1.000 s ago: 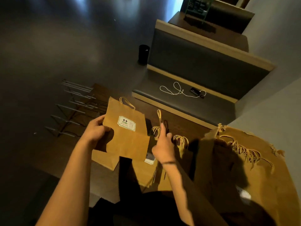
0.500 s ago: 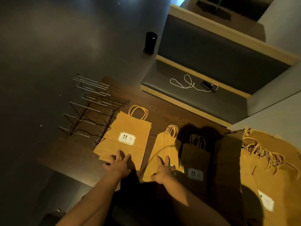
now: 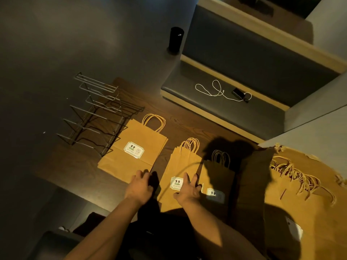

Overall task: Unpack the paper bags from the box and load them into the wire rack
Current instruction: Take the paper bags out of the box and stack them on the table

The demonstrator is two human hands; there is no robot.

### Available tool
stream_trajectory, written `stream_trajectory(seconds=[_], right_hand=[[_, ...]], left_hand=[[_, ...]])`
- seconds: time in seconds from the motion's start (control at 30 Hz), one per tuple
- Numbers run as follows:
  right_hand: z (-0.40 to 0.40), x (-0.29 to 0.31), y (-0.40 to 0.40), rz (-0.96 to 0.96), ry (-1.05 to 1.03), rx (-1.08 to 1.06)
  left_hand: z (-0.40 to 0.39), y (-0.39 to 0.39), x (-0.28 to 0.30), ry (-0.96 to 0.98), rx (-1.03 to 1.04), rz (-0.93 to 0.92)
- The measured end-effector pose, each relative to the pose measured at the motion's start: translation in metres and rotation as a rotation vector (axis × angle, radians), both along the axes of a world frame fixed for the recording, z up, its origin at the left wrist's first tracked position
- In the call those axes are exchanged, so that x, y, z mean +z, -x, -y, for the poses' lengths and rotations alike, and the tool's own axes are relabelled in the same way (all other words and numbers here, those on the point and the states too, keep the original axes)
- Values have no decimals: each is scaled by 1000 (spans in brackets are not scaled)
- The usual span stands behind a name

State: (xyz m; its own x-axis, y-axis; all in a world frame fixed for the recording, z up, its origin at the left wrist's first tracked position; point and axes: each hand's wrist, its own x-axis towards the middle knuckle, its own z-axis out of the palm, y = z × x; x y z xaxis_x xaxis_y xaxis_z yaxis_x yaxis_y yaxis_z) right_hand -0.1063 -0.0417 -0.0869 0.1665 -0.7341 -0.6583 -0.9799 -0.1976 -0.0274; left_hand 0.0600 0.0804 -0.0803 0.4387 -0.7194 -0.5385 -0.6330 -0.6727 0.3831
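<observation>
Now, head view: a dark wooden surface (image 3: 187, 126) seen from above, three flat piles of paper bags on it.
Left hand (image 3: 139, 188): fingers loosely bent, tips resting on the near edge of the left bag pile (image 3: 135, 147) — no closed grip on it.
Right hand (image 3: 187, 190): fingers spread and straight, pressed flat on the middle bag pile (image 3: 180, 166), beside its label.
Third pile (image 3: 217, 177): just right of the middle one, in shadow.
Wire rack (image 3: 97, 113): at the surface's far-left corner, touching the left pile's edge, holding no bags.
Box (image 3: 308, 203): at right — bag handles bunched inside.
Bench seat (image 3: 216, 76): white cable (image 3: 216, 90) on it.
</observation>
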Motion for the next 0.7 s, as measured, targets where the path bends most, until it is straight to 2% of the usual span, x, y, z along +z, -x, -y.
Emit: stream_trajectory(seconds=[0.07,0.13,0.23,0.33,0.43,0.53,0.63,0.7], right_hand=[[3,-1,3,19,49,3],[5,-2,6,86,96,-20],[11,6,9,260,21,-194],[15,26,20,391,-80,-270],[20,55,36,569,-65,-290],[33,93,62,776,29,-284],[48,139,94,1069,153,-251],[59,162,119,1124,321,-258]], left_hand=[[10,19,3,3,-11,-79],[16,39,1,-79,-36,-137],[19,64,-6,-226,-58,-190],[16,81,-17,-249,26,-93],[16,91,-27,-230,87,38],[20,97,-34,-172,125,121],[23,96,-36,-115,150,131],[26,96,-34,-89,191,122]])
